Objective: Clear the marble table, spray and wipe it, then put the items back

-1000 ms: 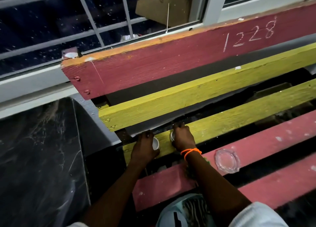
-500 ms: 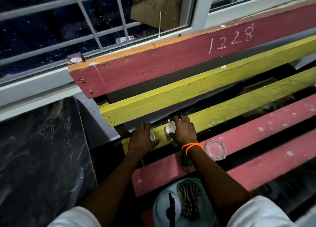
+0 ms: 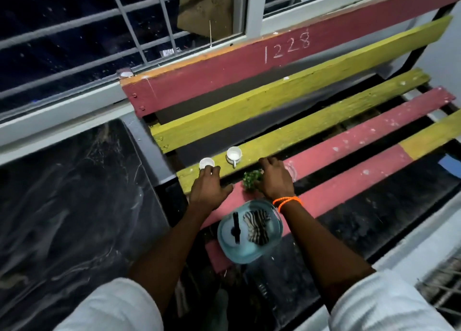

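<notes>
The dark marble table (image 3: 74, 193) is at the left, beside a red and yellow slatted bench (image 3: 324, 121). Two small white cups stand on the front yellow slat: a plain cup (image 3: 206, 162) and a handled cup (image 3: 234, 154). My left hand (image 3: 209, 188) lies palm down with its fingertips at the plain cup. My right hand (image 3: 274, 178) is palm down over a small green plant (image 3: 251, 179) on the red slat, fingers loosely bent, holding nothing I can see. A clear glass ashtray (image 3: 292, 171) shows partly behind that hand.
A pale blue plate (image 3: 273, 233) sits on the bench's front slats, carrying a striped cloth (image 3: 257, 227) and a black object (image 3: 235, 228). A barred window (image 3: 124, 31) and its white sill run behind the bench. A white ledge lies at the lower right.
My right hand has let go of the handled cup, which now stands on the yellow slat, and drawn back over the plant. My left hand has pulled back from the plain cup. The view has widened.
</notes>
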